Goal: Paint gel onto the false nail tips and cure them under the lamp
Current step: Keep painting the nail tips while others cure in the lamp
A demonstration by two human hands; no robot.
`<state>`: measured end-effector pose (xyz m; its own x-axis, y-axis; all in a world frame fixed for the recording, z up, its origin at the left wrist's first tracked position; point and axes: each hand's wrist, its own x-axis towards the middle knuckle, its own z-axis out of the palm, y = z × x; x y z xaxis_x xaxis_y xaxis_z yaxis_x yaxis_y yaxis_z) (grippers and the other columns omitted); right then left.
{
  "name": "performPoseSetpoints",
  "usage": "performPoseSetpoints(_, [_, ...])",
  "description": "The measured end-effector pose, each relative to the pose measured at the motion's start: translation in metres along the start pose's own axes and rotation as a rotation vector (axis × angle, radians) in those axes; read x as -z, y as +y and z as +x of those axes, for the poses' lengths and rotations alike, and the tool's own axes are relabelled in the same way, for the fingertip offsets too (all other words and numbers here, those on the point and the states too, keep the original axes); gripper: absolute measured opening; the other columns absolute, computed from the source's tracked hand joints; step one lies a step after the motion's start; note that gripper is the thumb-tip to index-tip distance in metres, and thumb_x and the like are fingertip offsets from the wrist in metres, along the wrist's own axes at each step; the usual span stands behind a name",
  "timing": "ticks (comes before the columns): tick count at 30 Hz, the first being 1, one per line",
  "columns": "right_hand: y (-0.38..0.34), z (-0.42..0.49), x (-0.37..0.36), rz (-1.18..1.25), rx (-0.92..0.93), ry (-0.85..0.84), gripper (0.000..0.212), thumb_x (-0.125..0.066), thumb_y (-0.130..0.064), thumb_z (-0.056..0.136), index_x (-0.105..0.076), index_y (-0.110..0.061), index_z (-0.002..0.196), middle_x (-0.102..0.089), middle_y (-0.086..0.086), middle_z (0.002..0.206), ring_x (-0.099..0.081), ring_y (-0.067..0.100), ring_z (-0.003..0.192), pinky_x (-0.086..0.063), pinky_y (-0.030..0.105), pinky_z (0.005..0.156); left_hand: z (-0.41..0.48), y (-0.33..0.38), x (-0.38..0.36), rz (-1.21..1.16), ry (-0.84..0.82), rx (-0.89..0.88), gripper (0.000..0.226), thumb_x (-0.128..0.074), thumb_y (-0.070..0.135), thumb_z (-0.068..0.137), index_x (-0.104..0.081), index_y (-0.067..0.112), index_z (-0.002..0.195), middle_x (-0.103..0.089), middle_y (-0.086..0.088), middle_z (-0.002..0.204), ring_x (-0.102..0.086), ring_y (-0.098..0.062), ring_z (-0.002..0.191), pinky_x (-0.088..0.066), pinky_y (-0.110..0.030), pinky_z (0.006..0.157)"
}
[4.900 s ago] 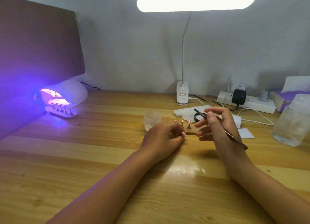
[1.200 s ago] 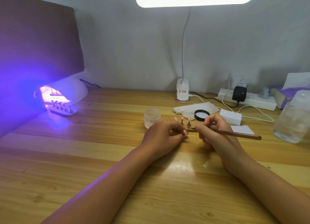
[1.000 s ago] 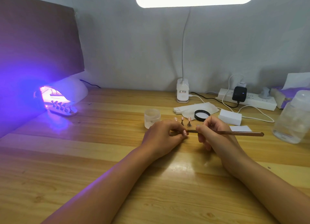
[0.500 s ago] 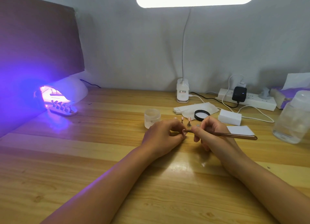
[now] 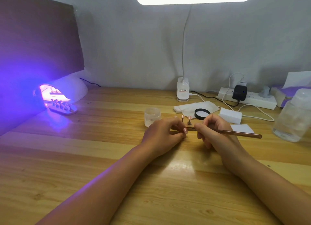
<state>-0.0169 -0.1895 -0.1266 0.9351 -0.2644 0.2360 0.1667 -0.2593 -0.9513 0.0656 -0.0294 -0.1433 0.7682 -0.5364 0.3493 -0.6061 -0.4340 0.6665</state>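
- The left hand (image 5: 161, 134) rests on the wooden surface (image 5: 101, 157) just right of the frosted jar (image 5: 152, 116), with knuckles up and fingers curled inward.
- Its grip is closed in a pinch on a pink false nail tip (image 5: 185, 130), which shows at the fingertips on the side away from the jar.
- The right hand (image 5: 214, 133) sits further right of the jar, its grip closed round a copper-coloured brush (image 5: 240, 133).
- The brush handle lies almost level and points away from the jar.
- The brush's front end reaches the pinched tip, but I cannot tell whether the bristles touch it.
- More nail tips on small stands (image 5: 189, 118) rise just behind the hands, right of the jar.
- Well to the left of the jar, the curing lamp (image 5: 70, 90) glows violet, with a strip of nail tips (image 5: 62, 106) at its mouth.
- About five seconds earlier the right hand was raised and the brush slanted steeply. Now the hand is low and the brush is near level at the tip.
- The left hand has kept its place.
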Motion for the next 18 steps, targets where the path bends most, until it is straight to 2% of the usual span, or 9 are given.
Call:
performPoseSetpoints(4, [0.0010,0.0005,-0.0024,-0.037,0.003,-0.034,0.014,-0.067,-0.018,0.090,-0.055,-0.010,0.087,-0.066,-0.004,0.062,-0.056,-0.002,0.050,-0.041,0.012,0.045,0.0002,-0.0001,-0.0001,0.009,0.004,-0.011,0.009,-0.073,0.023,0.085,-0.072,0.030,0.091,-0.072,0.015,0.092,-0.065,0.003,0.094,-0.056,-0.035,0.078])
performPoseSetpoints(8, [0.0020,0.0003,-0.0017,-0.077,0.003,-0.051,0.012,-0.066,-0.013,0.090,-0.055,-0.010,0.086,-0.062,-0.002,0.064,-0.055,-0.002,0.050,-0.042,0.012,0.045,0.0001,-0.0001,0.0002,0.019,0.010,-0.004,0.009,-0.073,0.024,0.085,-0.072,0.030,0.093,-0.072,0.015,0.095,-0.062,0.007,0.086,-0.052,-0.029,0.074])
performPoseSetpoints(12, [0.0013,0.0002,-0.0006,-0.115,-0.004,-0.082,0.011,-0.063,-0.007,0.089,-0.054,-0.010,0.084,-0.054,0.003,0.066,-0.047,0.002,0.050,-0.039,0.018,0.046,-0.0001,0.0009,0.0008,0.013,0.006,0.001,0.010,-0.074,0.024,0.085,-0.072,0.031,0.092,-0.072,0.015,0.095,-0.064,0.003,0.094,-0.055,-0.033,0.079])
performPoseSetpoints(18, [0.0002,-0.0004,-0.0007,-0.085,0.010,-0.047,0.013,-0.061,-0.007,0.087,-0.052,-0.011,0.080,-0.047,0.001,0.062,-0.040,0.007,0.050,-0.034,0.019,0.044,0.0002,0.0007,0.0013,0.016,-0.002,-0.008,0.009,-0.073,0.026,0.086,-0.071,0.034,0.088,-0.072,0.017,0.093,-0.064,0.002,0.097,-0.055,-0.038,0.081])
